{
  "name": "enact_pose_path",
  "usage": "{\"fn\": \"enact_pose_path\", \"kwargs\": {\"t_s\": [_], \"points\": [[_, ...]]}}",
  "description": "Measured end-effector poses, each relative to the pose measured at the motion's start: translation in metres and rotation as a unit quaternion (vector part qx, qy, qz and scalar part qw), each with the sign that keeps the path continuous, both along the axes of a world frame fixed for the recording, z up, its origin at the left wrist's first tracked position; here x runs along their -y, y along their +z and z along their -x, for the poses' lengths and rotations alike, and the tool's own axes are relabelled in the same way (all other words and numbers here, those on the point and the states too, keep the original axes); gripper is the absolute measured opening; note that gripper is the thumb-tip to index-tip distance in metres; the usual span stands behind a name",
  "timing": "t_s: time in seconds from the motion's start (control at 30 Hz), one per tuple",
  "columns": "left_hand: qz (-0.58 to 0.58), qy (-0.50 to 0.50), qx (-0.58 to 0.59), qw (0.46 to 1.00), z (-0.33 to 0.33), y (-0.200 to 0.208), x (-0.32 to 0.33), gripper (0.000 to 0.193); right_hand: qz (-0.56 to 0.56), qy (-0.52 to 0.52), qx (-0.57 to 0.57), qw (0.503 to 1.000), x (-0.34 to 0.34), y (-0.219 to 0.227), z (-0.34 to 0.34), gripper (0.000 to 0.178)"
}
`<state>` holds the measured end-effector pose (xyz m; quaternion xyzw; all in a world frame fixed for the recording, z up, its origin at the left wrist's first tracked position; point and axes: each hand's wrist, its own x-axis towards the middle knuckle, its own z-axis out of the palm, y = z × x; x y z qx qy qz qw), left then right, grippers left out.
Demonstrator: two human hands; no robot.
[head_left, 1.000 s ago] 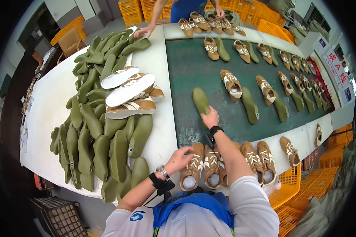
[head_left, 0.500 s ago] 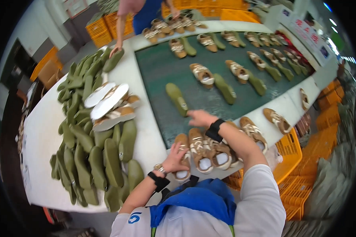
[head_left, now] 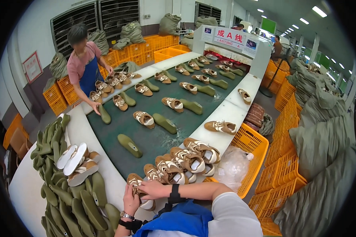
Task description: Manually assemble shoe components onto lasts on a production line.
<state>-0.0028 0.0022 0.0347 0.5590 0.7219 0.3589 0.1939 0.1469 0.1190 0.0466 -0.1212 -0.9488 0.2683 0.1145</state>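
Observation:
A tan sneaker with white stripes point(head_left: 134, 179), leftmost in the near row, is between my two hands at the table's front edge. My left hand point(head_left: 130, 201) wraps its left side. Over its top lies my right hand point(head_left: 153, 189), with fingers closed about the opening. Close on the right stand several more tan sneakers point(head_left: 171, 170), packed side by side with their heels toward me. A lone green shoe last point(head_left: 129, 145) lies on the dark green conveyor belt point(head_left: 106, 136) just beyond my hands.
Left of me, green lasts point(head_left: 83, 209) are heaped on the white table, with white-soled shoes point(head_left: 77, 160) on top. Pairs of sneaker and last line the belt. Across it, a co-worker's hand point(head_left: 94, 106) touches a last point(head_left: 104, 114). A yellow crate point(head_left: 247, 173) holding clear plastic stands at right.
My right hand has come back from beside the lone last to the sneaker under my left hand. The co-worker's last has moved from the pile to the belt. My view has tilted up.

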Motion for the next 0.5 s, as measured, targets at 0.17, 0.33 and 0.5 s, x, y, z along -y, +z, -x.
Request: {"fn": "enact_pose_path", "kwargs": {"t_s": [0.17, 0.33, 0.5], "points": [[-0.048, 0.044, -0.029, 0.997, -0.011, 0.039, 0.007, 0.042, -0.006, -0.067, -0.085, 0.994, 0.01, 0.025, 0.008, 0.035], [0.037, 0.072, -0.12, 0.99, -0.02, 0.072, 0.008, 0.035, -0.007, -0.092, -0.116, 0.989, 0.014, 0.03, 0.011, 0.035], [-0.053, 0.055, -0.215, 0.974, -0.019, 0.077, 0.006, 0.035, -0.026, -0.11, -0.165, 0.98, 0.023, 0.065, 0.002, 0.04]]}}
